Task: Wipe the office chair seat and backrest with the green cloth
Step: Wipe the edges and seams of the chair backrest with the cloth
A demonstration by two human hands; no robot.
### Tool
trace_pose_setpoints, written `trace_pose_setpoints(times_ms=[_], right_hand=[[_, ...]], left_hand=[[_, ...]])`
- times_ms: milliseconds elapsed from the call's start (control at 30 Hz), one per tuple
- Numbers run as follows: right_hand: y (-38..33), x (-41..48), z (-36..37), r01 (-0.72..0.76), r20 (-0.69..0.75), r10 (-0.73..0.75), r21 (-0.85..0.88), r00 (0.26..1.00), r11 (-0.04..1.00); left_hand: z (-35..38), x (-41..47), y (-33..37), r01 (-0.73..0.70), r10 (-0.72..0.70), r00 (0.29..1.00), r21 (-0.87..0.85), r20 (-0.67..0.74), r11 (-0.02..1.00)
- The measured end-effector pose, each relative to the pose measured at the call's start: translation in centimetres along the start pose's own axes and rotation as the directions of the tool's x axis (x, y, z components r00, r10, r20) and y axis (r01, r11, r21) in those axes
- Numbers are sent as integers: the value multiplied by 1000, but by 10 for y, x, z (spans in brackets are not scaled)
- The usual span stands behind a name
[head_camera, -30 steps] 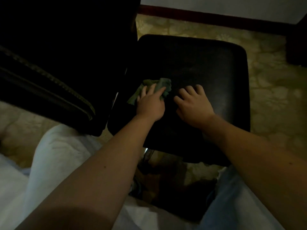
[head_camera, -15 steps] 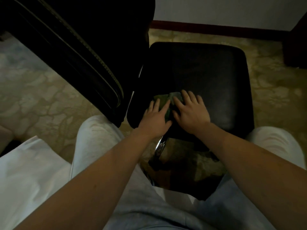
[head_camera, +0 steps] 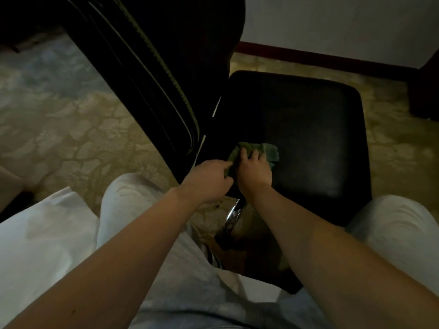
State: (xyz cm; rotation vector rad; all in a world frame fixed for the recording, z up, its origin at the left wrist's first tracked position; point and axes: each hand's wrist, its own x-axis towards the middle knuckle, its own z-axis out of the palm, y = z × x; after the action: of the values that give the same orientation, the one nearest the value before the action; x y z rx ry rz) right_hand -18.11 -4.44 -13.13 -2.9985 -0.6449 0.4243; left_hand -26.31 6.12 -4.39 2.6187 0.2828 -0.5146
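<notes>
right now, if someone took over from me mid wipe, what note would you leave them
Right grip: fingers curled on the cloth, bunching it against the seat.
Left grip: fingers curled at the cloth's near edge; whether it holds the cloth is unclear.
Cloth: on the seat's left part, beside the backrest.
Done: the cloth is down on the seat; how much is wiped cannot be told in this dim light.
Left: likely the rest of the seat, then the backrest.

Black seat, green cloth, beige floral-patterned carpet, dark red baseboard, white wall
</notes>
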Motion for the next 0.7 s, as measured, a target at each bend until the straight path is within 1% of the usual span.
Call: trace_pose_setpoints(times_ms=[67, 100, 167, 233, 300, 367, 400, 467, 533, 600, 633, 700], right_hand=[[-5, -1, -3, -2, -63, 2, -2, 998, 1000], [-5, -2, -5, 34, -91, -36, -31, 995, 999], [4, -2, -7, 152, -122, -164, -104, 979, 983], [19, -4, -9, 229, -149, -244, -113, 958, 967], [29, -4, -8, 237, -252, -232, -11, 939, 971], [28, -6, -10, 231, -366, -139, 219, 920, 948], [26, -7, -14, 242, -398, -86, 362, 913, 900], [20, -9, -28, 257, -416, 26, 608, 909, 751], [16, -11, -44, 228, -368, 124, 772, 922, 594], [13, -12, -62, 160, -258, 197, 899, 946, 408], [12, -12, -72, 148, -221, 199, 934, 955, 325], [5, -15, -92, 176, -219, 180, 958, 959, 227]], left_hand=[[-6, -11, 1, -10, 7, 999, -68, -44, 998], [-11, -16, 0, -21, 14, 997, -90, -74, 996], [-19, -26, -4, -40, 21, 987, -118, -161, 992], [-24, -34, -9, -48, 1, 969, -184, -247, 982], [-25, -41, -11, -67, -13, 949, -239, -316, 969], [-26, -47, -13, -105, 0, 920, -247, -391, 963], [-28, -50, -12, -124, 7, 906, -249, -424, 961], [-32, -56, -12, -151, 12, 880, -257, -475, 954], [-39, -66, -9, -199, 22, 838, -267, -546, 943], [-48, -79, -5, -280, 7, 773, -330, -635, 902], [-53, -86, -2, -324, -17, 736, -375, -677, 868], [-62, -99, 1, -406, -77, 670, -451, -739, 795]])
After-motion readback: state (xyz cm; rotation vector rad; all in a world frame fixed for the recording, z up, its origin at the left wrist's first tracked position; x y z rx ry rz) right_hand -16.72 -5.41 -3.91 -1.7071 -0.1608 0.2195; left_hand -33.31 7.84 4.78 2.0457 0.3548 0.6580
